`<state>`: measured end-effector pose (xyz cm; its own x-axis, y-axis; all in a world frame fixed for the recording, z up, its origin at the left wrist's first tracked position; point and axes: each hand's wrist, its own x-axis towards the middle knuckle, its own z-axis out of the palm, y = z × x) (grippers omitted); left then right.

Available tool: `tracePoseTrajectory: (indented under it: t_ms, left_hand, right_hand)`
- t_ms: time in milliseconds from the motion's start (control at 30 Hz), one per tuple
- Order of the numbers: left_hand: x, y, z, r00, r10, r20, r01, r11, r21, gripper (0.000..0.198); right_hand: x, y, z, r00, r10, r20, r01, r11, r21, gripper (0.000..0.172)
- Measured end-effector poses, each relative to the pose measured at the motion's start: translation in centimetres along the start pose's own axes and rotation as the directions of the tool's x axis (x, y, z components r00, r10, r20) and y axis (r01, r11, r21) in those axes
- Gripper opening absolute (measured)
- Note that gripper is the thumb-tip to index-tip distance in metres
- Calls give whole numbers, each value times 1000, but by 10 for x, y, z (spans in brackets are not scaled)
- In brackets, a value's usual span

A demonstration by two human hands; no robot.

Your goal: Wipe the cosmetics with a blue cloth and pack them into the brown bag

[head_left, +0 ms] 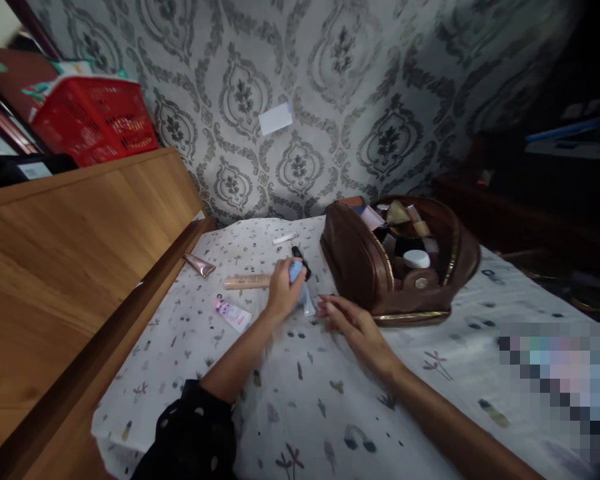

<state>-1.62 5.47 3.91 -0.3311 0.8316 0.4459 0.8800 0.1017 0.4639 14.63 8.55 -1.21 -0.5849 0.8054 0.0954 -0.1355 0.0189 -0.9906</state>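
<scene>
My left hand [283, 288] is closed around a light blue tube [304, 300], whose clear flat end points down. My right hand [353, 325] is just right of the tube, its fingers partly spread and slightly blurred, with nothing visible in them. Beyond my left hand lies a black tube [298, 253], and farther back a small white stick [285, 238]. A beige tube [247, 282] and a pink and white tube [233, 314] lie to the left. The open brown bag [353, 267] holds several cosmetics, including a white-lidded jar [416, 259].
A pinkish tube [199, 265] lies near the wooden headboard [90, 233] at the left. On the headboard's top stands a red basket [97, 120]. The patterned sheet [300, 427] covers the surface. A pixelated object [570, 373] is at the right edge.
</scene>
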Motion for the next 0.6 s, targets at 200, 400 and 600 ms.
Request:
tracePoseTrajectory:
  t_ms: [200, 400, 600]
  left_hand:
    - [-47, 32, 1, 983, 178, -44, -182, 917, -355, 19]
    - [-57, 25, -1, 983, 173, -60, -183, 936, -300, 15]
    - [-55, 24, -6, 974, 213, -73, -225, 939, -262, 19]
  right_hand:
    - [-5, -15, 4, 971, 187, 146, -232, 878, 420, 48]
    - [-10, -12, 7, 962, 192, 194, -261, 859, 441, 47]
    - [-10, -10, 9, 967, 117, 225, -202, 891, 406, 49]
